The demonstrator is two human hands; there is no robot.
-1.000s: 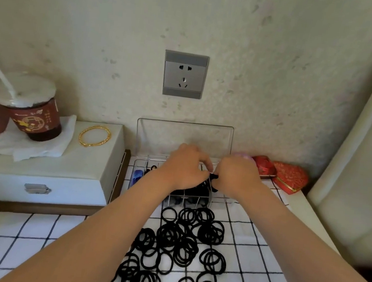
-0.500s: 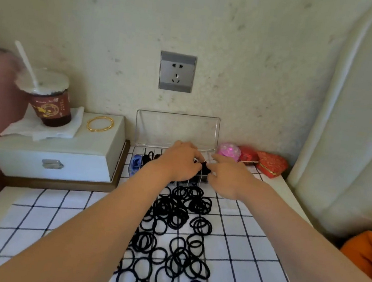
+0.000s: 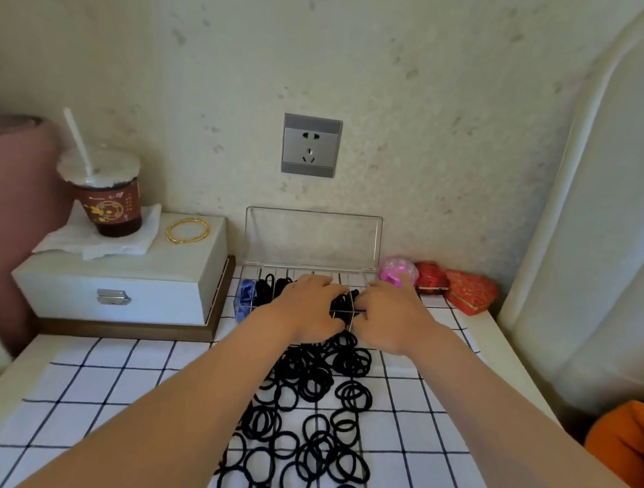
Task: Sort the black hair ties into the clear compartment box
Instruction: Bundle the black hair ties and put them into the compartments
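Head view: a loose heap of black elastic hair ties (image 3: 304, 424) lies spread on the white cloth with a black grid (image 3: 100, 387) that covers the table, reaching from the near edge up to the front of the clear plastic compartment box (image 3: 247, 307). More black ties sit inside the box's middle compartments, and something blue fills its left end compartment. The box's transparent lid (image 3: 311, 240) stands open, upright against the wall.

Both hands are over the box, close together. The left hand (image 3: 304, 308) rests palm down with its fingers curled into the middle compartments among the black ties. The right hand (image 3: 388, 317) lies just beside it, fingers bent down at a divider wall. Whether either grip is closed on a tie cannot be told, since the fingertips are hidden.

Just right of the box sit a pink glittery ball (image 3: 398, 271) and two red heart-shaped fabric boxes (image 3: 468, 292). To the left stands a white drawer case (image 3: 120, 284) carrying a gold bangle (image 3: 187, 230) and a brown drink cup with a straw (image 3: 109, 197) on a white napkin (image 3: 105, 243). A grey wall socket (image 3: 310, 146) is above.
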